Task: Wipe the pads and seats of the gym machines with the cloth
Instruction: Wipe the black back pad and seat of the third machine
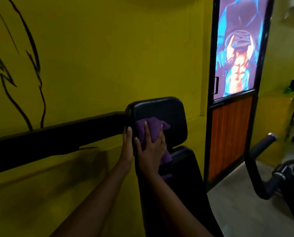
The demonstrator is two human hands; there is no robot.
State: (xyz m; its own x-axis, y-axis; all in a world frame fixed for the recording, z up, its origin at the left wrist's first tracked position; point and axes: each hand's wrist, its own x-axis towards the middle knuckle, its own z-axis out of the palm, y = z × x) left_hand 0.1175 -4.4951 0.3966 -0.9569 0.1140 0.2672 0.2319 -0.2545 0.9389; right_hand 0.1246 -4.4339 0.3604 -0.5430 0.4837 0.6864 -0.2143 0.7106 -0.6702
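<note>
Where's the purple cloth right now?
Head view, near the middle: the purple cloth is pressed onto the upper black pad by the right hand, left hand at the pad's left edge.

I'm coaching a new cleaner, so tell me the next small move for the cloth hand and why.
Probably slide the right hand with the purple cloth upward across the upper pad: the cloth sits on its lower left part, the top and right side lie uncovered, and the left hand rests on the pad's left edge.
</note>
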